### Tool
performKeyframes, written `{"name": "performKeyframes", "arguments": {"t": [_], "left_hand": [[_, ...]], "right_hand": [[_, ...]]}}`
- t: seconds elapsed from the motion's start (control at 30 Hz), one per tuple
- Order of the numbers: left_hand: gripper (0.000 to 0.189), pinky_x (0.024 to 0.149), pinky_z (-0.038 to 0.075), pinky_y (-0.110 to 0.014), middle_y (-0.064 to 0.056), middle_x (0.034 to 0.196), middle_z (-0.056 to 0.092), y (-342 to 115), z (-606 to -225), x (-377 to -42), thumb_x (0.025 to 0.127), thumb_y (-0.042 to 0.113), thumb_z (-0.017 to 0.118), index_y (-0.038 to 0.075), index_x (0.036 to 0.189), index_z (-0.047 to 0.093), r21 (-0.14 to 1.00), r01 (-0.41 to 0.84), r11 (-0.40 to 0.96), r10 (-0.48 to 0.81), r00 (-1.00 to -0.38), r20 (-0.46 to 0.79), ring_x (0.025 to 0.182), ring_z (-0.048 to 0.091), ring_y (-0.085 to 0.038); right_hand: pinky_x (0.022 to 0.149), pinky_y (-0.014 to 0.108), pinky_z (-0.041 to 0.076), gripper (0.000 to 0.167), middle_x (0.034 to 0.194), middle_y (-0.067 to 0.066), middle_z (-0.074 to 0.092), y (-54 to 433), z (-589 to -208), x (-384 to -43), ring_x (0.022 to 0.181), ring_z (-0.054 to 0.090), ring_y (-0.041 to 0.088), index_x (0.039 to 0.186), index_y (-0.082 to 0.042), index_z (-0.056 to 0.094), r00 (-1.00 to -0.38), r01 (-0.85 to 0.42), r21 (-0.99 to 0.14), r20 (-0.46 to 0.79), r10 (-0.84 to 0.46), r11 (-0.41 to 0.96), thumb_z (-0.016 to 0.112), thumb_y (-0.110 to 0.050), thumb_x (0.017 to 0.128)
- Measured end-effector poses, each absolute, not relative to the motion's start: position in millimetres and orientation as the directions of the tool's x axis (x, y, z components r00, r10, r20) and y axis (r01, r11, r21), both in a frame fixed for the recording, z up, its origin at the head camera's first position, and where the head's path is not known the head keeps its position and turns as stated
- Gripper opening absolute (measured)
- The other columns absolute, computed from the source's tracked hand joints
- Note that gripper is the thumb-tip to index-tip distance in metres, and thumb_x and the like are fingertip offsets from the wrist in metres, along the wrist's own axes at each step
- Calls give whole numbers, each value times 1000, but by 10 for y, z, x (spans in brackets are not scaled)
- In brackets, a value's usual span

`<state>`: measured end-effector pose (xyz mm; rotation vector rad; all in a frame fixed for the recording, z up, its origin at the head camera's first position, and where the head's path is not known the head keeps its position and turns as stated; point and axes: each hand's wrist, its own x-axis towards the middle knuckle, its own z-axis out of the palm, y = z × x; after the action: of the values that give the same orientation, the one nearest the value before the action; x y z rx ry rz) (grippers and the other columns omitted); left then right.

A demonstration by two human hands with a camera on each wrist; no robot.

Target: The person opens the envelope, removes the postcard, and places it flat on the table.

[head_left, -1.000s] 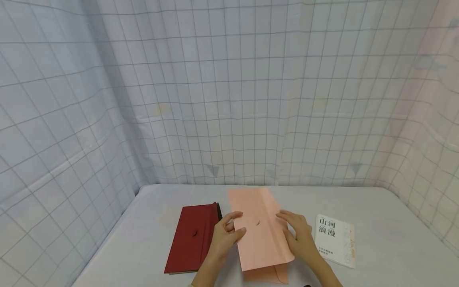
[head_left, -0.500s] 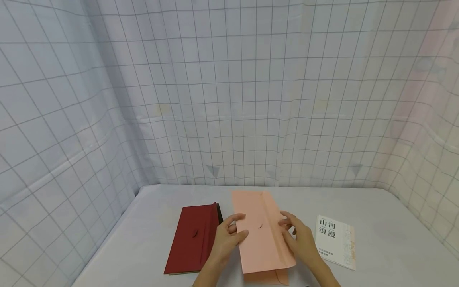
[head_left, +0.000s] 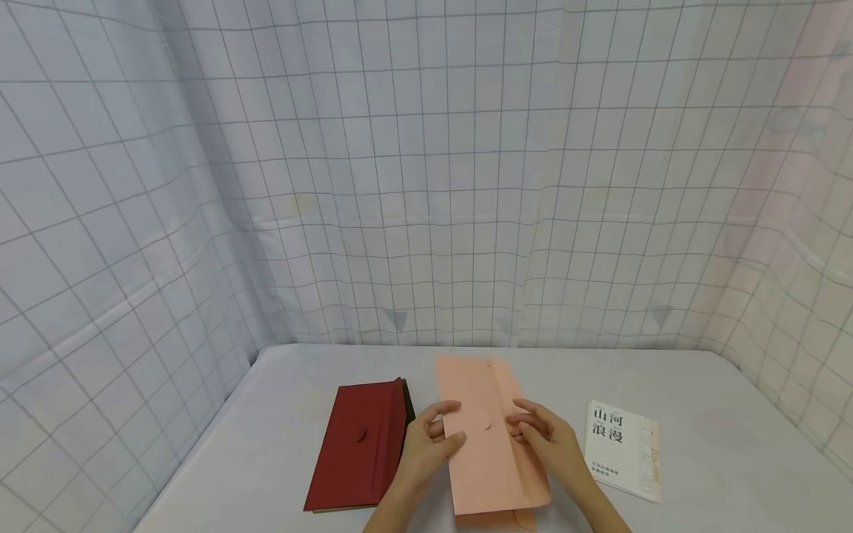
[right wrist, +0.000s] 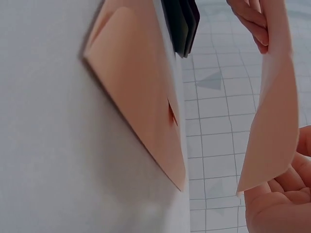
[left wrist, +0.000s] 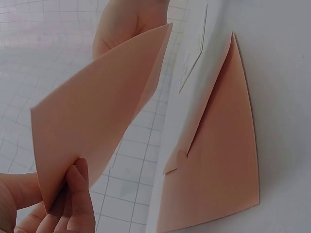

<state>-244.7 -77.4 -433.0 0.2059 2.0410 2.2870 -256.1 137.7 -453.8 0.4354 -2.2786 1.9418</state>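
Observation:
A pink envelope (head_left: 476, 459) with a folded flap and a small curved slit is held up in front of me, lengthwise. My left hand (head_left: 421, 451) pinches its left edge, thumb in front and fingers behind. At the right edge, by the flap, my right hand (head_left: 554, 448) grips with curled fingers and thumb. Beneath it a second pink envelope (left wrist: 221, 150) lies on the white table; its flap stands partly lifted in the left wrist view. The right wrist view shows the held envelope (right wrist: 272, 126) bowed, with the right palm beside it.
Left of my hands lies a stack with a dark red envelope (head_left: 352, 440) on top and a dark green edge (head_left: 409, 400) showing beneath. A white booklet (head_left: 623, 451) with printed characters lies to the right. Grid-patterned curtains (head_left: 466, 185) close off the back and sides.
The held envelope and both hands have shifted slightly right and toward me. The right fingers have curled more at the flap edge. The stack and booklet stay put.

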Motion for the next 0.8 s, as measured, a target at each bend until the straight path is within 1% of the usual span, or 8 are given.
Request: {"name": "performKeyframes", "arguments": {"t": [0.1,0.2,0.33,0.5,0.63,0.67,0.8], "left_hand": [[50,65,51,-20,-23,107,68,-758,-4331,-2435,78,-4,63,0,126,52,992,48,-113,137,-989,63,80,66,-11],[50,65,51,-20,-23,107,68,-749,-4329,-2426,78,-4,63,0,127,52,991,59,-117,139,-987,75,81,67,-12],[50,65,52,-20,-23,108,68,-747,-4326,-2422,79,-3,63,1,128,52,991,71,-114,148,-985,88,81,67,-11],[52,66,53,-21,-24,107,68,-752,-4322,-2417,79,-2,62,3,129,51,991,72,-115,178,-980,92,79,68,-11],[52,67,53,-21,-24,106,68,-760,-4319,-2421,80,-2,63,3,130,50,990,78,-121,198,-975,101,79,68,-10],[52,67,53,-21,-24,106,68,-763,-4320,-2424,80,-2,63,3,131,50,989,80,-122,203,-974,104,79,67,-10],[53,67,53,-21,-25,107,67,-772,-4323,-2439,80,-1,63,3,131,49,988,96,-118,231,-965,122,78,67,-8]], "right_hand": [[77,18,54,40,117,29,61,1375,-4531,-2572,88,65,-1,132,5,47,-968,-229,-965,211,-137,126,51,-2,93],[77,18,54,40,117,25,63,1369,-4509,-2570,88,65,-1,131,3,49,-981,-179,-976,167,-100,126,53,-4,92],[78,17,53,42,117,24,63,1374,-4479,-2563,88,65,1,132,3,47,-988,-139,-984,130,-89,108,54,-7,92],[83,18,52,50,123,26,59,1423,-4481,-2562,92,66,1,136,5,40,-982,-95,-993,82,-169,69,55,-13,93],[87,18,51,55,127,23,58,1463,-4475,-2564,96,65,2,139,5,36,-975,-55,-998,47,-216,34,56,-18,93],[88,19,51,56,128,22,57,1470,-4469,-2562,98,64,2,139,5,35,-974,-48,-999,42,-223,21,56,-19,93],[90,20,50,60,123,11,60,1491,-4439,-2559,101,63,2,141,5,30,-966,-19,-999,29,-257,-43,56,-18,93]]}}
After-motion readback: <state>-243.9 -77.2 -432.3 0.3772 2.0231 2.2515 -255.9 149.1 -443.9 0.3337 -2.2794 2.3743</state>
